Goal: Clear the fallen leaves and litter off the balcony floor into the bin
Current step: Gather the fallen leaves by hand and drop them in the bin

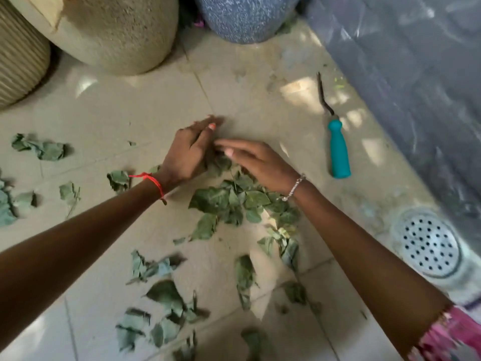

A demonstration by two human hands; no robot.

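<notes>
Far edge: three pots stand in a row at the back of the floor [156,100]: a ribbed pot [18,61], a rough pot [117,35] and a blue pot [244,16].
Right edge: a grey plastic sheet [416,74] runs all down that side.
Open room: bare tiles lie between the pots and the hands. A tool [338,149] with a teal handle lies between the hands and the sheet. A round metal drain [429,246] sits near the right arm.
Leaves: green, dry and curled, some torn.
Where: the big pile [229,201] is in the middle of the floor. Loose leaves [41,148] lie well apart on the left, and more lie close to the person.
Left hand [192,149]: its fingers [205,128] are straight, a bit blurred, and touch the far end of the pile.
Right hand [257,162]: its fingers [234,145] are flat and straight, over the pile, with the tips near the left hand. A few leaves sit between the two palms.
</notes>
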